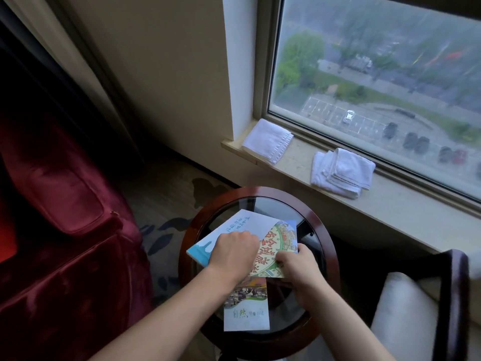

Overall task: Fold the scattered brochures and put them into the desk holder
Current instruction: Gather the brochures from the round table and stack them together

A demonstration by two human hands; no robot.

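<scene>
One round table (pixel 328 238) with a dark wooden rim and glass top carries three brochures, overlapping in a loose fan. The white and blue brochure (pixel 234 225) lies farthest left, with blue characters on its cover. The map brochure (pixel 282 238), printed with large red characters and small buildings, lies across it. The landscape brochure (pixel 246 308) sits nearest the person, partly under the others. Two hands meet over the map brochure: the left hand (pixel 231 250) is curled, knuckles up, pressing on it; the right hand (pixel 299 267) pinches its right edge. Two white towels lie on the windowsill (pixel 390 204): a flat towel (pixel 266 140) and a folded towel (pixel 343 173).
</scene>
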